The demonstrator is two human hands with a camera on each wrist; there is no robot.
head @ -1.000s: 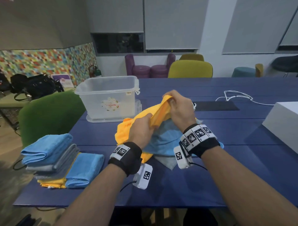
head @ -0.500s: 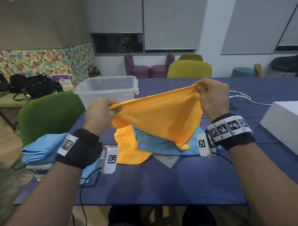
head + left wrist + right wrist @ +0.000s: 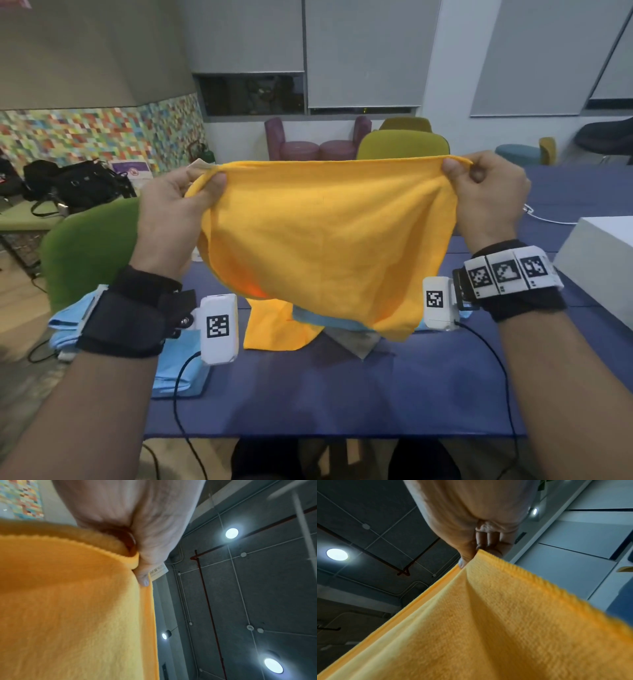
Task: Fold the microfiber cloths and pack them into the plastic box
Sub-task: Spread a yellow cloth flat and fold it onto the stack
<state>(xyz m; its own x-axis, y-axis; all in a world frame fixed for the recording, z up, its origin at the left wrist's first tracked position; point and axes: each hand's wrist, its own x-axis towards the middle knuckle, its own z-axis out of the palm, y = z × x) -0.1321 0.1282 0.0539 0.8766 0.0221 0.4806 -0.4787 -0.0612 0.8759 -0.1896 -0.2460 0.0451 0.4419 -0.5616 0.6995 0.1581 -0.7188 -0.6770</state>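
An orange microfiber cloth (image 3: 325, 240) hangs spread out in the air above the blue table (image 3: 342, 394). My left hand (image 3: 178, 205) pinches its top left corner, and my right hand (image 3: 479, 192) pinches its top right corner. The left wrist view shows the thumb (image 3: 142, 577) pressed on the cloth (image 3: 68, 608) beside a small white label. In the right wrist view, fingertips (image 3: 465, 559) pinch the cloth's (image 3: 488, 628) corner. Under the raised cloth lie another orange cloth (image 3: 270, 325), a blue cloth (image 3: 325, 320) and a grey one (image 3: 356, 341). The plastic box is hidden behind the held cloth.
Folded blue cloths (image 3: 178, 370) are stacked at the table's near left, partly behind my left wrist. A white box (image 3: 599, 260) stands at the right edge. A white cable (image 3: 541, 216) lies at the far right. A green chair (image 3: 89, 246) is left of the table.
My hands lifted the orange cloth off the pile, drew apart, and raised it higher, so it now hangs stretched between them and covers the plastic box from view.
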